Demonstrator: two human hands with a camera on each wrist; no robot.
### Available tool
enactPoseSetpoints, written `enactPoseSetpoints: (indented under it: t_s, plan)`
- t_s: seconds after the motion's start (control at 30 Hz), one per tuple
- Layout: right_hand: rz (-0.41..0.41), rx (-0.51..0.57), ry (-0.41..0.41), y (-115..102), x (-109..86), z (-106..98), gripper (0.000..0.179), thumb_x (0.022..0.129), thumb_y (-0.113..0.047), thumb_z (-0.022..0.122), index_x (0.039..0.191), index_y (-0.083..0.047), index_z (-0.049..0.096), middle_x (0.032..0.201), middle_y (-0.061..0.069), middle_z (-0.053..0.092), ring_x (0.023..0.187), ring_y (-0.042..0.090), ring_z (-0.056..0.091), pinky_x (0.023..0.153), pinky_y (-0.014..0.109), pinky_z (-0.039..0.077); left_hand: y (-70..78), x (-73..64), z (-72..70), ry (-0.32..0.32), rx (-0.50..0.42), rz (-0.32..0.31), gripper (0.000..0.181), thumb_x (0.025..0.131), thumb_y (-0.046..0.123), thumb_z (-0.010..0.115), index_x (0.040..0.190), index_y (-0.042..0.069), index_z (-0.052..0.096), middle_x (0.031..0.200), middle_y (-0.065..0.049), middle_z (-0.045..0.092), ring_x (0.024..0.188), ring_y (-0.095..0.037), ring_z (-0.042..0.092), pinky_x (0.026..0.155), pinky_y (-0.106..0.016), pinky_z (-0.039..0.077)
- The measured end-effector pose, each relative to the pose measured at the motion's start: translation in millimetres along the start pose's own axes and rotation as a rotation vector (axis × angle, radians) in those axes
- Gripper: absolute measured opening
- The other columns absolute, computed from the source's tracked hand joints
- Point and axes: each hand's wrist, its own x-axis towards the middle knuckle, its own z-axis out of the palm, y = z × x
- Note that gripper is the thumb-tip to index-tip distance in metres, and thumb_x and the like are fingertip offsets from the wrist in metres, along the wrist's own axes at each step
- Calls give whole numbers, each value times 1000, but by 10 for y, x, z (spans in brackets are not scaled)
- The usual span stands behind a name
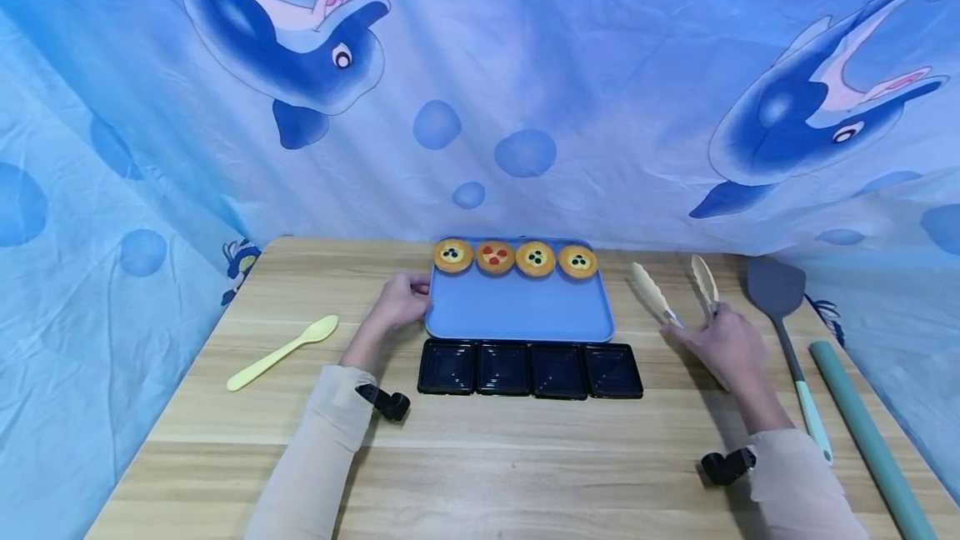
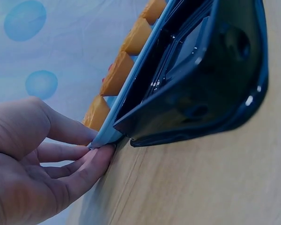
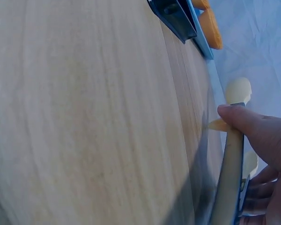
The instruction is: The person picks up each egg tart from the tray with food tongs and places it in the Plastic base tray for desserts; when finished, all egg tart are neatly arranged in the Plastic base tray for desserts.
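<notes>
My left hand [image 1: 402,302] pinches the left rim of a blue tray [image 1: 517,307], thumb on top and fingers under the edge in the left wrist view. Along the tray's far side stand several egg tarts [image 1: 535,258], one topped with red pieces, the others with dark berries. My right hand [image 1: 726,347] grips a pair of cream-tipped tongs [image 1: 652,293] to the right of the tray. The two tips of the tongs stand apart, pointing away from me, with nothing between them. Thumb and fingers wrap the arms of the tongs [image 3: 232,173] in the right wrist view.
A row of black square dishes [image 1: 502,368] lies just in front of the tray. To the left is a pale yellow spoon [image 1: 283,352]. At the right lie a grey spatula [image 1: 777,286] with a mint handle and a green rolled-up mat or rod [image 1: 862,423]. A blue dolphin curtain [image 1: 480,65] hangs behind.
</notes>
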Motion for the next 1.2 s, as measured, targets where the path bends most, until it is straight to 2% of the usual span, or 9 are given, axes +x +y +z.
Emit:
enactPoseSetpoints:
  t_s: [0.2, 0.3, 0.43, 0.7, 0.83, 0.9, 1.1, 1.17, 1.2]
  plan:
    - [-59, 44, 70, 20, 21, -83, 90, 75, -66, 75, 111, 14, 52, 74, 16, 55, 63, 29, 51, 47, 36, 42, -2, -8, 1, -4, -13, 1, 50, 84, -9, 55, 133, -12, 54, 113, -24, 60, 91, -29, 63, 65, -31, 60]
    - [-101, 48, 52, 9, 23, -187, 103, 77, -65, 74, 133, 17, 44, 95, 32, 59, 77, 43, 58, 59, 48, 49, -4, -7, 1, -2, -20, 7, 50, 84, -9, 55, 133, -12, 53, 113, -24, 60, 91, -29, 64, 65, -31, 60]
    - [-180, 19, 27, -43, 11, -331, 111, 77, -63, 75, 142, 19, 35, 115, 40, 55, 89, 51, 57, 66, 57, 49, -12, -6, -2, 1, -29, 8, 51, 82, -9, 55, 133, -12, 53, 112, -24, 60, 91, -29, 64, 65, -31, 60]
    - [-313, -5, -29, -139, 27, -549, 108, 77, -55, 79, 141, 20, 36, 82, 26, 63, 70, 34, 58, 63, 52, 50, -6, -5, 11, -4, -26, -3, 51, 83, -10, 55, 134, -13, 52, 113, -24, 60, 93, -30, 63, 66, -31, 60]
    - [-361, -5, -99, -209, 96, -601, 107, 78, -53, 80, 144, 18, 33, 59, 10, 51, 53, 24, 45, 52, 39, 41, -14, 3, 15, 2, -17, -9, 50, 84, -10, 55, 134, -11, 53, 112, -23, 60, 94, -30, 63, 66, -31, 60]
    - [-376, 2, -135, -239, 149, -607, 107, 79, -53, 79, 147, 14, 31, 50, 0, 37, 47, 17, 33, 48, 34, 35, -14, 11, 18, 9, -15, -8, 50, 83, -11, 55, 133, -11, 54, 111, -22, 60, 94, -29, 62, 66, -31, 60]
    - [-435, 1, -203, -359, 360, -568, 108, 79, -54, 79, 153, 4, 28, 48, -4, 28, 43, 11, 21, 45, 33, 30, -21, 22, 17, 19, -9, 0, 50, 82, -11, 56, 132, -11, 55, 111, -22, 61, 94, -29, 62, 66, -30, 60]
    - [-448, -3, -215, -409, 423, -537, 108, 78, -54, 79, 153, 3, 28, 48, 0, 31, 44, 11, 21, 46, 34, 32, -22, 18, 14, 17, -9, -9, 49, 83, -11, 57, 132, -11, 55, 111, -22, 61, 94, -29, 62, 67, -30, 60]
    - [-459, -1, -217, -433, 452, -520, 108, 78, -54, 80, 153, 4, 29, 51, 5, 41, 45, 11, 25, 48, 35, 36, -23, 15, 11, 17, -9, -12, 49, 83, -11, 57, 132, -11, 55, 112, -22, 61, 95, -29, 62, 67, -30, 60]
